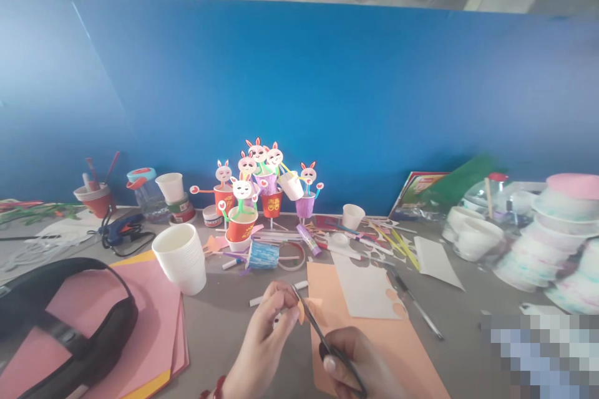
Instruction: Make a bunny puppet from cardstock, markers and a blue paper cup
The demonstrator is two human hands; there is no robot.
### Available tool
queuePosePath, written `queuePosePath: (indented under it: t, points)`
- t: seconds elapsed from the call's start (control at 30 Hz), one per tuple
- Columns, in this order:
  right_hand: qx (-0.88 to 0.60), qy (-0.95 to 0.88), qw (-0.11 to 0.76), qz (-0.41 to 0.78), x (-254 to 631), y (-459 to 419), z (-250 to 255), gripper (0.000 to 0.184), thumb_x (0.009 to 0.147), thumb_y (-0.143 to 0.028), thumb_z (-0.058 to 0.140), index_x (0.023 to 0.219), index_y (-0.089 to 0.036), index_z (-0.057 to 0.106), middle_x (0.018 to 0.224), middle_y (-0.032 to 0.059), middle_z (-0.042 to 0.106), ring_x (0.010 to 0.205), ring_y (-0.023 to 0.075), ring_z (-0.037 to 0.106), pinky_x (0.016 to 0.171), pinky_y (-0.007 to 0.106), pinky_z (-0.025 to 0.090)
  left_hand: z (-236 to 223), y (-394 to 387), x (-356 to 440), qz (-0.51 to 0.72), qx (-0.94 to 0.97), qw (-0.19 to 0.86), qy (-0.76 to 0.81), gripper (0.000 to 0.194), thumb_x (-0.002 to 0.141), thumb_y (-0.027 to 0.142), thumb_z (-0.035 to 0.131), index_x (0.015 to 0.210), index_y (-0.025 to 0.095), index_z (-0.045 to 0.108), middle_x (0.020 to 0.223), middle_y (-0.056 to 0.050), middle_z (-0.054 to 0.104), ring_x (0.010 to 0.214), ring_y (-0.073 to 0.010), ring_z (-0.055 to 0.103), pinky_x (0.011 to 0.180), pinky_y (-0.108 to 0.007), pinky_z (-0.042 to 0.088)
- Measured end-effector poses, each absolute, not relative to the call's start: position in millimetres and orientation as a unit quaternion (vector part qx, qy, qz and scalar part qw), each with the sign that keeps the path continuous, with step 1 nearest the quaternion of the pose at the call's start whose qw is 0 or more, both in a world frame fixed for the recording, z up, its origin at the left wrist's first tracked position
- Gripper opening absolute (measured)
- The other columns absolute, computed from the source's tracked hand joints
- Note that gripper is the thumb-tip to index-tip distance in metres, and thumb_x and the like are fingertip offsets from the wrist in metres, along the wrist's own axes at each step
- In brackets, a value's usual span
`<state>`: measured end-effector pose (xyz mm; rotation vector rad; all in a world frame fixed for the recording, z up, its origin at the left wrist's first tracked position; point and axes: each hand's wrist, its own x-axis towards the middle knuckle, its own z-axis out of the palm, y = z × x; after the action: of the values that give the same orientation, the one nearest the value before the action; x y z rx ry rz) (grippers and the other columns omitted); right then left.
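My left hand pinches a small piece of orange paper between thumb and fingers, low in the middle of the view. My right hand is closed around the handles of a pair of scissors. Their blades point up and left, right beside the orange piece; whether they touch it I cannot tell. Under the right hand lies a large sheet of orange paper. A cut white sheet rests on its upper part.
Rabbit-faced paper cup figures stand at the back. A stack of white cups is left of my hands, near black headphones on pink paper. Pens and scraps lie behind. Painted cups are piled at right, before a blue partition.
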<state>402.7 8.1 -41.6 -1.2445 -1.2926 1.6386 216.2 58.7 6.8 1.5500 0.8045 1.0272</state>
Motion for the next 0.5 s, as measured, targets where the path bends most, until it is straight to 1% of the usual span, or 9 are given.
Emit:
queuePosePath:
  t: [0.13, 0.27, 0.5]
  points:
    - [-0.458, -0.499, 0.347, 0.649, 403.1, 7.6, -40.4, 0.067, 0.059, -0.083, 0.068, 0.063, -0.019, 0.046, 0.051, -0.0072, 0.041, 0.04, 0.0045, 0.04, 0.037, 0.018, 0.023, 5.4, 59.1, 213.7, 0.415, 0.661, 0.538, 0.317, 0.027, 0.096, 0.033, 0.042, 0.072, 0.022, 0.043, 0.08, 0.0, 0.043, 0.075, -0.0173, 0.041, 0.071, -0.027, 0.034]
    - [-0.466, -0.493, 0.349, 0.646, 403.8, 7.0, -42.5, 0.068, 0.059, -0.084, 0.067, 0.069, -0.02, 0.047, 0.054, -0.007, 0.044, 0.041, 0.0055, 0.042, 0.038, 0.017, 0.026, 5.9, 59.1, 213.3, 0.402, 0.666, 0.54, 0.321, 0.026, 0.096, 0.031, 0.041, 0.071, 0.022, 0.041, 0.076, 0.002, 0.041, 0.07, -0.0159, 0.038, 0.066, -0.027, 0.032]
    - [-0.476, -0.499, 0.349, 0.635, 404.0, 6.7, -44.2, 0.068, 0.06, -0.085, 0.064, 0.069, -0.019, 0.048, 0.053, -0.0076, 0.04, 0.042, 0.0056, 0.041, 0.038, 0.018, 0.024, 6.4, 60.6, 213.0, 0.388, 0.678, 0.528, 0.334, 0.024, 0.094, 0.03, 0.04, 0.071, 0.022, 0.041, 0.074, 0.002, 0.042, 0.069, -0.0159, 0.037, 0.065, -0.028, 0.03]
